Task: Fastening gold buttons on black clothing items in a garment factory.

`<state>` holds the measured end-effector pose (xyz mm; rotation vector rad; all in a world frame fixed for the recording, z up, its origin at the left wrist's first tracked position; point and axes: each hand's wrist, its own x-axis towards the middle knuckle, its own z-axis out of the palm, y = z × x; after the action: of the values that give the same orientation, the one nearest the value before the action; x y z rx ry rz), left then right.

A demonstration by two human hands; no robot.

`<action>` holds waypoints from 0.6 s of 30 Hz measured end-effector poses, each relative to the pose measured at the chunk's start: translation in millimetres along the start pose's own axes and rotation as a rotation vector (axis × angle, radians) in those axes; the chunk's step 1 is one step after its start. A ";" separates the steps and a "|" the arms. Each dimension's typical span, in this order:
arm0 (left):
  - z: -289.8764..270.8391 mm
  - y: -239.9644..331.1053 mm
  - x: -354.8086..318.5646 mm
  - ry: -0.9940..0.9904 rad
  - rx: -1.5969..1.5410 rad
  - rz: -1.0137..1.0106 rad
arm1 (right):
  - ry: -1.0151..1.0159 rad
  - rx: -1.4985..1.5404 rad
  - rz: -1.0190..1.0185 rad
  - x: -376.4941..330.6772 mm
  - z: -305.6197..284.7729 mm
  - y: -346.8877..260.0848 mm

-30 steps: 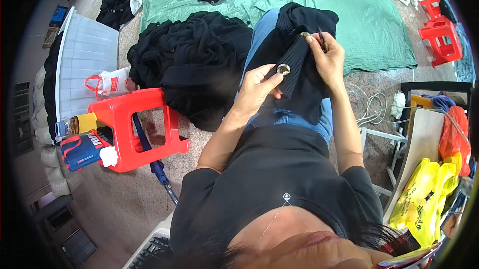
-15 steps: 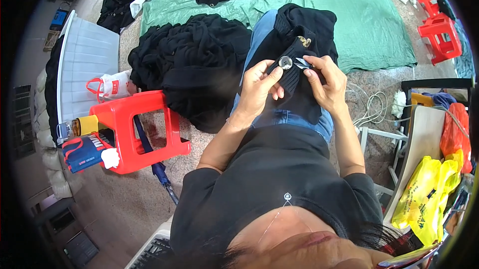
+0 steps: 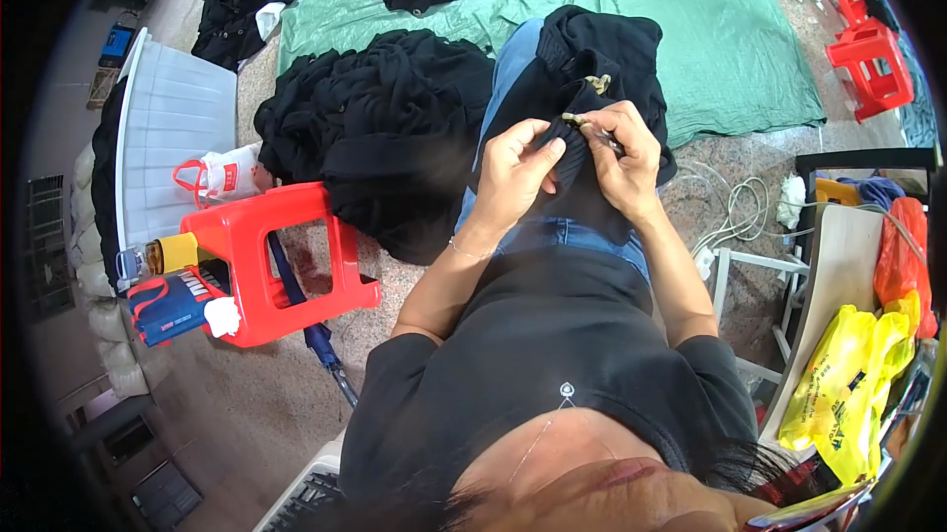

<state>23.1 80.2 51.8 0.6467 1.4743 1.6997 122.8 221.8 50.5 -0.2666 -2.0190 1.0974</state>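
Note:
A black knitted garment [image 3: 631, 49] with ribbed edging lies across my lap, over blue jeans. My left hand [image 3: 513, 172] is closed on its ribbed band, thumb on top. My right hand [image 3: 628, 152] has its thumb and forefinger pinched at the band's upper end, touching a shiny button [image 3: 572, 120] that shows edge-on. Small metal snips [image 3: 616, 145] sit in the right hand, mostly hidden by the fingers. Just beyond the fingertips, another shiny button [image 3: 599, 84] shows on the garment.
A heap of black garments [image 3: 385, 128] lies left of my knees. A red stool [image 3: 276, 236] stands nearer, beside a pale plastic bin [image 3: 178, 118]. Green sheeting [image 3: 730, 59] covers the floor ahead. To the right are a white cable [image 3: 740, 216] and a yellow bag [image 3: 838, 384].
My right hand has moved slightly left to the band's edge, and the snips' blades have turned back under its fingers. The button has tipped from face-up to edge-on.

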 end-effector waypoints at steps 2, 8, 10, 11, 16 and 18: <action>5.9 8.9 -1.0 0.098 -0.031 0.037 | 0.028 -0.049 -0.060 -0.2 1.5 1.1; -4.8 6.7 11.3 0.039 0.199 0.266 | 0.017 0.025 0.016 -1.0 4.6 -1.5; -2.9 4.4 15.5 -0.011 -0.027 0.218 | 0.007 0.138 0.136 -3.9 7.5 1.4; -3.4 2.8 15.3 -0.012 -0.028 0.216 | -0.003 0.251 0.254 -5.9 9.0 3.5; -3.5 -5.8 12.3 0.013 -0.058 0.132 | -0.031 0.419 0.400 -11.5 11.5 13.5; -3.5 -7.9 11.8 0.015 -0.054 0.131 | -0.033 0.429 0.412 -11.2 12.0 13.0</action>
<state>15.4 88.0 42.1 0.7154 1.4181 1.8416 119.1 216.5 30.6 -0.4524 -1.7393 1.7670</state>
